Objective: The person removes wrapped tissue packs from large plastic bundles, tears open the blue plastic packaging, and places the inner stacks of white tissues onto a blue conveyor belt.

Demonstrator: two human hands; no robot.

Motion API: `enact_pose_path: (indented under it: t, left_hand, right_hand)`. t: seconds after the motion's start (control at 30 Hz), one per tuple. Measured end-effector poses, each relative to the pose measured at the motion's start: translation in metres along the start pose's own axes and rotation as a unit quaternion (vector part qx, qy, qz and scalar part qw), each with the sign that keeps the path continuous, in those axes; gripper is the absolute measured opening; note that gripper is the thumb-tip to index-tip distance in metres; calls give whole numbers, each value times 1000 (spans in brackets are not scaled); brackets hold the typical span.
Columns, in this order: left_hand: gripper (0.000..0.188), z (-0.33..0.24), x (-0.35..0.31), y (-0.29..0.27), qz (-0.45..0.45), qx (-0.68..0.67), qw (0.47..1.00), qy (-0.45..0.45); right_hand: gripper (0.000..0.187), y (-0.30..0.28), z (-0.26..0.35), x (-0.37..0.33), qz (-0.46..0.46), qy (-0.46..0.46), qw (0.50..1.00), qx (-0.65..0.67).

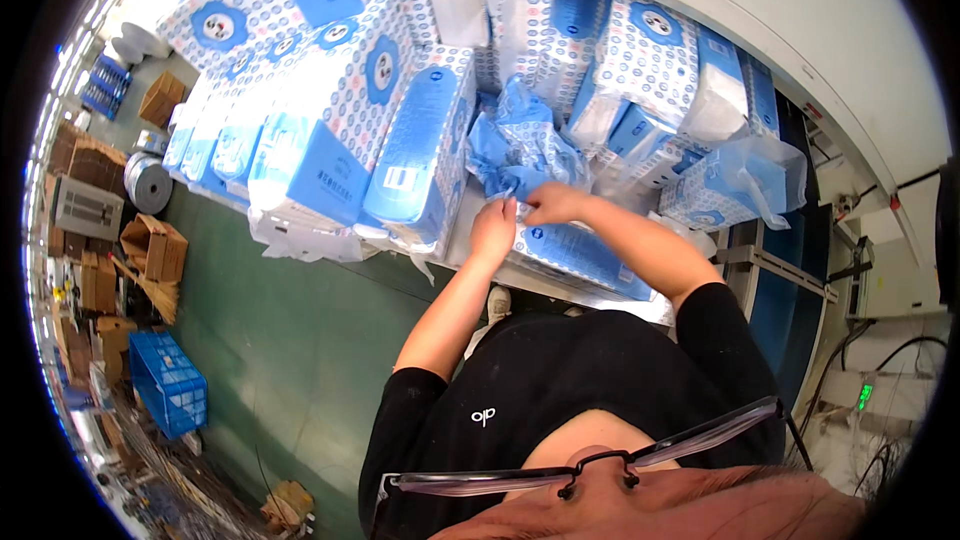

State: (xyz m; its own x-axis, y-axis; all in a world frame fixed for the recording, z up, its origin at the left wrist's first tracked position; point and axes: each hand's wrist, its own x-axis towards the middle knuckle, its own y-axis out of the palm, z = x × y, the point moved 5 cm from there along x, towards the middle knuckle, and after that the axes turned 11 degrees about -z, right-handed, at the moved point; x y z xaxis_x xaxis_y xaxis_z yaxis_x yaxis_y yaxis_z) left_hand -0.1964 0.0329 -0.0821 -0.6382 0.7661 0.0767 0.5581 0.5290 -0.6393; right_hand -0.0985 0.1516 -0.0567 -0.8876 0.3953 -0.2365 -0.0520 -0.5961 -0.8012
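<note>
My left hand (493, 225) and my right hand (553, 203) meet at the gathered mouth of a crumpled blue plastic bag (520, 145). Both hands pinch the bag's lower edge, fingers closed on the film. Under my right forearm lies a flat blue-and-white paper pack (580, 255) on the table. Large wrapped bundles of blue-and-white tissue packs (330, 110) stand stacked to the left of the bag, and more bundles (650, 60) sit behind and to its right.
A clear bag holding packs (735, 185) rests at the right table edge. On the green floor (300, 330) to the left stand a blue crate (168, 380), cardboard boxes (155, 250) and tape rolls (150, 183). White wall and cables are at right.
</note>
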Motion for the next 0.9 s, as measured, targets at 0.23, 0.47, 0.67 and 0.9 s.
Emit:
enact_pose_path:
  t: [0.23,0.47,0.67,0.9]
  left_hand:
    - [39,-20,-9,-16,-17,196,980,19]
    - [26,-77,-31,-22,-119,91,957,249]
    - [63,-170,-114,32,133,64,867,476]
    - [43,-124,-117,19,118,138,901,395]
  right_hand:
    - [58,-10,-38,-88,134,56,988,-44]
    - [47,-58,-108,-274,-150,208,954,156]
    - [32,-16,-81,-203,-204,129,970,42]
    - [26,-25,-102,-145,-287,209,935,-15]
